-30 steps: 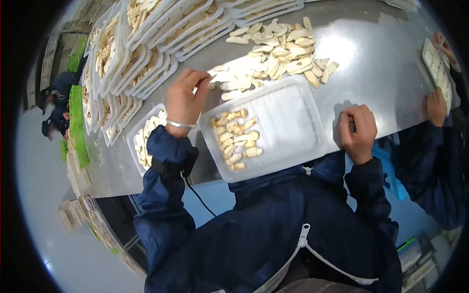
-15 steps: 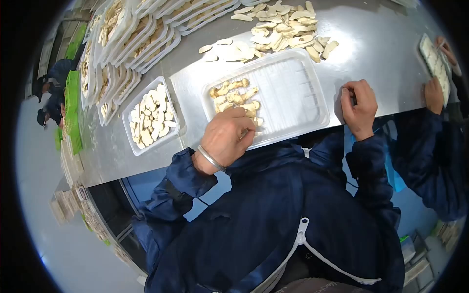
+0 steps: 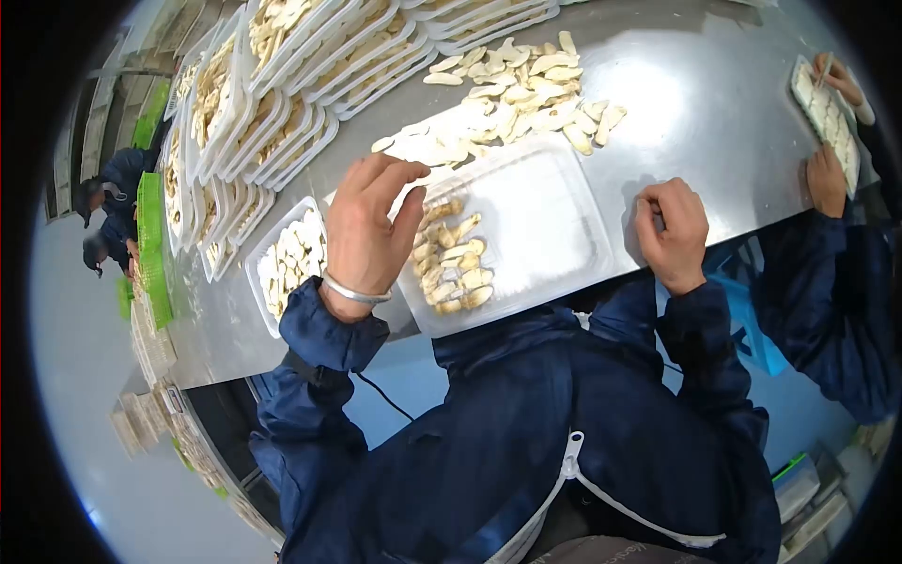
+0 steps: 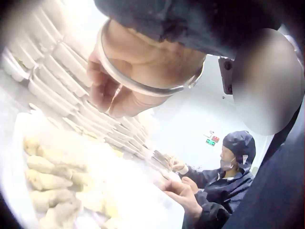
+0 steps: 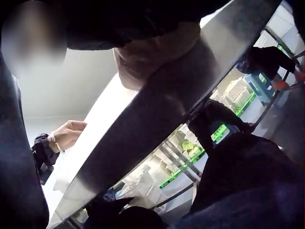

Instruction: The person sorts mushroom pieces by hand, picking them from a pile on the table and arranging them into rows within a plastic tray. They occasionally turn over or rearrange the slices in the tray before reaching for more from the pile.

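My left hand [image 3: 374, 211] hovers over the left end of a clear plastic tray [image 3: 545, 216], fingers spread and fairly straight, holding nothing. Pale mushroom slices [image 3: 453, 263] lie in rows in the tray's left part. My right hand [image 3: 671, 230] rests as a curled fist on the steel table [image 3: 695, 122], just right of the tray, with nothing visible in it. A loose pile of slices [image 3: 512, 89] lies beyond the tray. In the left wrist view a silver bangle [image 4: 138, 81] circles the wrist above the slices [image 4: 47, 183]. The right wrist view shows only the hand's heel [image 5: 152, 57] at the table edge [image 5: 157, 129].
A small filled tray [image 3: 289, 258] sits left of my left hand. Stacks of filled trays [image 3: 272, 75] line the far left. Another person's hands [image 3: 825, 179] work at a tray [image 3: 825, 103] on the right. Other workers [image 3: 103, 211] stand at far left.
My left hand went from the loose pile to the tray's near edge, and has now lifted back over the tray's left end with fingers spread. The right hand stayed put.
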{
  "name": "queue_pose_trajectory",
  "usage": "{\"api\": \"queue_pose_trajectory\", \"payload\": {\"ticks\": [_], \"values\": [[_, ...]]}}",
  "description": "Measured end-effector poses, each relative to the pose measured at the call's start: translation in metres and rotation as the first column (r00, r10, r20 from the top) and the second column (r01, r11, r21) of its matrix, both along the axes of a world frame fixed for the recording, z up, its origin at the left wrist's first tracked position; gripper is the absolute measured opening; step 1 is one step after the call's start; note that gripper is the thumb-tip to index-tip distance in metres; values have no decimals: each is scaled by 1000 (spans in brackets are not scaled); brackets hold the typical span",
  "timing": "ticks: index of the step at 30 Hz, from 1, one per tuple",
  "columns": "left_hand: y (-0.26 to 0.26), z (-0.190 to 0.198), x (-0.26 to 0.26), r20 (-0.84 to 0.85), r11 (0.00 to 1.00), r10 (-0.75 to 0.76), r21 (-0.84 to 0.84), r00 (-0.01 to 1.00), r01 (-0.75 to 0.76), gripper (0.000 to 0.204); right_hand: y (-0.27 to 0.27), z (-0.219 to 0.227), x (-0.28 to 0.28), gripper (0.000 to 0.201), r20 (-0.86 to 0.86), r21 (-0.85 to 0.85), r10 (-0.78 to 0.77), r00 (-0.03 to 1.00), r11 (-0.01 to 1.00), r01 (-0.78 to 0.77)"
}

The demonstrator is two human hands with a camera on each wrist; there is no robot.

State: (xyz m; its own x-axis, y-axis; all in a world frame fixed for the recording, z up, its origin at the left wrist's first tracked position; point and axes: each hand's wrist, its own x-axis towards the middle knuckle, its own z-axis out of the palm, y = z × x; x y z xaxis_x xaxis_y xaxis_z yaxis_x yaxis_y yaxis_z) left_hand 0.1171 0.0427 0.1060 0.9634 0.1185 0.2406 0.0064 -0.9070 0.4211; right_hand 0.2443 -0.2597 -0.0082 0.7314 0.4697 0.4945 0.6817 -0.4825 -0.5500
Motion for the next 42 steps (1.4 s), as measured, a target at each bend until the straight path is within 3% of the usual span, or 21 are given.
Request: {"api": "queue_pose_trajectory", "payload": {"ticks": [6,17,26,29,32,35,42], "values": [[8,-15,47,-100,994,-74,77,992,82,16,-1,6,2,11,-27,31,34,999,999,-33],[8,-40,96,-234,981,-169,57,958,187,19,-3,3,7,16,-64,31,46,997,999,-44],[16,-49,101,-315,982,-177,8,932,189,19,-1,5,6,20,-66,38,37,997,999,-35],[20,-49,102,-334,982,-156,-152,930,110,21,-2,3,6,20,-46,34,37,998,999,-35],[21,-28,97,-267,991,-133,-61,955,120,23,-1,1,6,19,-27,32,34,999,999,-33],[15,-8,83,-312,993,-91,-103,946,62,23,-1,0,6,18,-20,40,47,999,998,-47],[-16,-23,36,-242,971,-233,-13,942,237,21,-1,1,3,13,-53,-17,33,998,999,-34]]}}
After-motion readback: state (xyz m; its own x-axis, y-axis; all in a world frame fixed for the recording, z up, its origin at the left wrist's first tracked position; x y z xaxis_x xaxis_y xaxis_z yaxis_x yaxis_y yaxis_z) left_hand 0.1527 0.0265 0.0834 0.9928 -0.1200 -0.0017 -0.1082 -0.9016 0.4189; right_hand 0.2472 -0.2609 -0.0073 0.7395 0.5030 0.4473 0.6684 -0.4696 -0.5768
